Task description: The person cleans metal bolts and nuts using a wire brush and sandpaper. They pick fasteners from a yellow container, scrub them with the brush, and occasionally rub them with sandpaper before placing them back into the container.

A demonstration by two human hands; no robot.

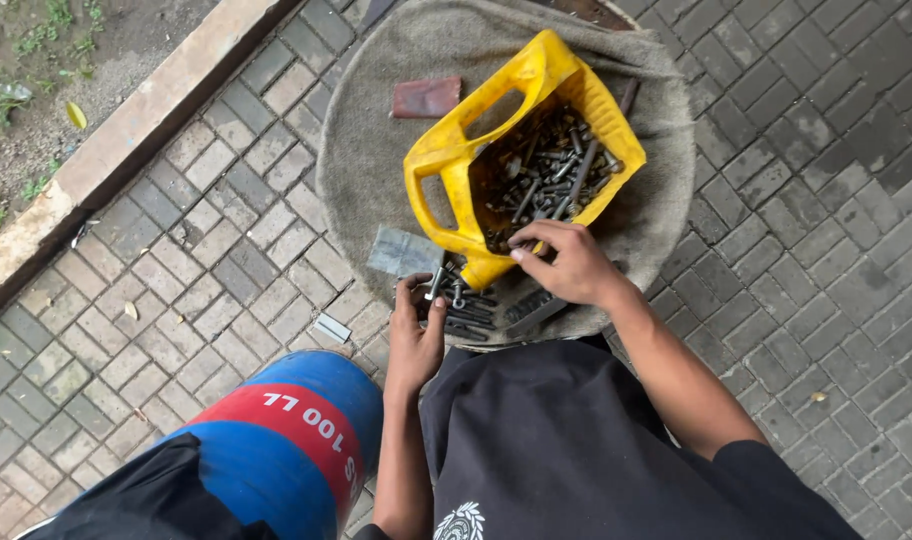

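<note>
1. The round stand draped in coarse grey-brown cloth (376, 170) carries everything; work over its middle so nothing rolls onto the grey paving bricks (196, 250). A blue drum with a red band (286, 440) stands near the person's left side.
2. The yellow cut-open plastic jerrycan (496, 150) sits tilted on the cloth, full of dark, rusty bolts and nuts (546, 170). It looks best kept seated, so the load stays put.
3. A row of dark bolts (471, 310) lies on the cloth just below the jerrycan; adding pieces parallel would keep them sorted.
4. The right hand (566, 262) reaches over the jerrycan's near rim, fingers curled among the hardware; I cannot tell whether they pinch one piece.
5. The left hand (416, 335) is closed around a small grey bolt (436, 285), beside the row.
</note>
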